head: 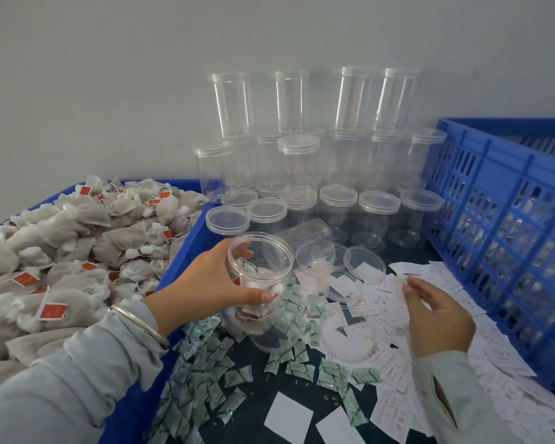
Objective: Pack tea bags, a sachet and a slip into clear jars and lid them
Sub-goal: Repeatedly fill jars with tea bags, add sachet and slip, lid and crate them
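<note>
My left hand [220, 278] grips an open clear jar [263, 261], tilted toward me, with tea bags and a green-printed sachet inside. My right hand [436, 312] hovers over the spread of white paper slips [481, 357] with red print, its fingertips touching a slip at the pile's far edge; the hand is blurred. Green-and-white sachets [205, 373] lie scattered on the dark table below the jar. A loose clear lid [346, 334] rests on the slips between my hands.
A blue bin [180, 251] at the left is heaped with tea bags [77, 251] with red tags. Several empty lidded jars [298, 165] are stacked against the wall. One jar [311, 241] lies on its side. A blue slatted crate [500, 225] stands at the right.
</note>
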A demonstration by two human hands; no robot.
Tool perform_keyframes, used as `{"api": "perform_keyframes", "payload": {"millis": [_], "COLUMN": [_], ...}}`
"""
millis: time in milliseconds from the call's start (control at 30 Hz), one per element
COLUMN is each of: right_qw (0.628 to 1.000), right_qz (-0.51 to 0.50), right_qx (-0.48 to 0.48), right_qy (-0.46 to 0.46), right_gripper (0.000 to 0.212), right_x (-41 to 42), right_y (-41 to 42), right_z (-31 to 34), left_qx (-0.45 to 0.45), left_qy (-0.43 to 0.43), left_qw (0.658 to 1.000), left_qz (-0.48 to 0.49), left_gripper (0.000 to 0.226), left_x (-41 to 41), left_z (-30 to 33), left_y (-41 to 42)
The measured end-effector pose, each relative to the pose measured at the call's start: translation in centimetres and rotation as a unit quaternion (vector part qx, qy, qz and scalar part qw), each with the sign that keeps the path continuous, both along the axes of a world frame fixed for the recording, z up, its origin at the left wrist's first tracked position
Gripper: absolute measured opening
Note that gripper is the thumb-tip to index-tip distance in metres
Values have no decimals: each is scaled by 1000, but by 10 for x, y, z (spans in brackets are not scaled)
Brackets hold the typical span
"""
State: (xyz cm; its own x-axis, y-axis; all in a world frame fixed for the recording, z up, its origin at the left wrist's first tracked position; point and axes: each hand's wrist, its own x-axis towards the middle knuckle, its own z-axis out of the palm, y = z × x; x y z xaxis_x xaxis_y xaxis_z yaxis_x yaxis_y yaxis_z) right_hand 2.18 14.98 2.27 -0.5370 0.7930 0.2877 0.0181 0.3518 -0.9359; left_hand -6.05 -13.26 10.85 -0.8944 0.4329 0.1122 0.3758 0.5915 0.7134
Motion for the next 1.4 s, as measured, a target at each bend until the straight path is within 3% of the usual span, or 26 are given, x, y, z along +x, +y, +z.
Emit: {"api": "perform_keyframes", "payload": {"millis": [167,300,400,533,700,933,1033,1400], "right_qw": [976,936,922,927,924,873,841,791], "right_qz": [100,201,245,283,292,295,301,172], "right_qx": [66,179,238,221,223,371,443,587], "right_qy": [180,229,185,106,108,118,78,3], "right_gripper": [23,23,20,22,20,27,31,16], "right_x": [2,-5,-18,-19,-10,15,27,73], "right_y": [-58,-107,-124,-128,-113,-76,-48,84], "right_z": [62,92,92,81,81,113,136,231], "left_qx": [-7,-3,25,43,59,141,181,278], "left_qy": [4,5,4,7,10,36,33,86], "left_qw": [1000,1000,999,998,998,989,982,940], "left_qz": [-12,-22,-33,-38,-30,-26,-49,-178], "left_gripper": [95,88,78,70,74,74,74,94], "left_x": [3,6,6,7,7,20,24,45], "left_z": [1,2,1,0,0,25,42,123], "left_y": [3,3,3,2,3,36,65,228]}}
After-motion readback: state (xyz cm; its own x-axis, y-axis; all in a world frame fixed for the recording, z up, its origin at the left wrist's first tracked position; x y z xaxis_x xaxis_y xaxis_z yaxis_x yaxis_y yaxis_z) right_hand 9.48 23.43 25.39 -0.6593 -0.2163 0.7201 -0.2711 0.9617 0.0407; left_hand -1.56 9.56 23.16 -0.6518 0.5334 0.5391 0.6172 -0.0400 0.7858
